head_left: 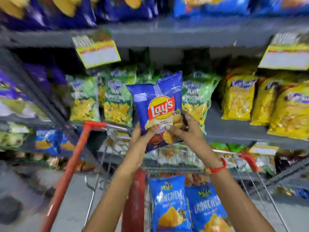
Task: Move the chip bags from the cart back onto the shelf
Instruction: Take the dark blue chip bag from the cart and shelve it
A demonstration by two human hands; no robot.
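A dark blue Lay's chip bag point(158, 104) is held upright above the cart, in front of the middle shelf. My left hand point(142, 139) grips its lower left edge and my right hand point(185, 129) grips its lower right corner. Below, two light blue chip bags point(168, 203) lie side by side in the wire cart point(260, 180), between my forearms. The grey shelf point(234, 129) behind the held bag carries green and yellow snack bags.
Green snack bags point(117, 97) stand right behind the held bag, yellow ones point(239, 97) to the right. The cart's red handle point(70, 164) runs down at left. Price tags point(97, 51) hang from the shelf above. More blue bags fill the top and left shelves.
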